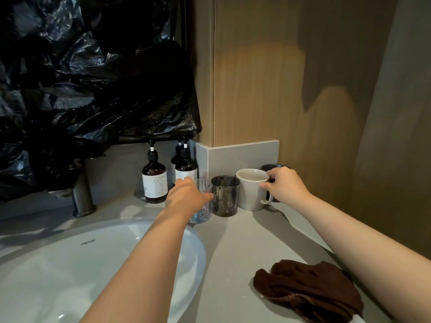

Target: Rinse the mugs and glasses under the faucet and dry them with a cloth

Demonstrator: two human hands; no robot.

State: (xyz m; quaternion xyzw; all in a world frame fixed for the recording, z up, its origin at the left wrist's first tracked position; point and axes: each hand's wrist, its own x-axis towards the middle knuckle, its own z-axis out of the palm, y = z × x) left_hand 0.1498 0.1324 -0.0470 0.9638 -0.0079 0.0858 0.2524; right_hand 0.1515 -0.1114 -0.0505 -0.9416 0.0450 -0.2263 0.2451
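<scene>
Four vessels stand in a row at the back of the grey counter: a clear glass, a smoked grey glass, a cream mug and a dark mug mostly hidden behind my right hand. My left hand is wrapped around the clear glass, which stands on the counter. My right hand grips the cream mug at its rim and handle. A crumpled brown cloth lies on the counter at the front right. The steel faucet stands left, behind the white basin.
Three brown pump bottles stand behind the clear glass against the back wall. Black plastic sheeting hangs over the faucet area. A wooden wall panel and grey tile upstand close off the corner behind the mugs.
</scene>
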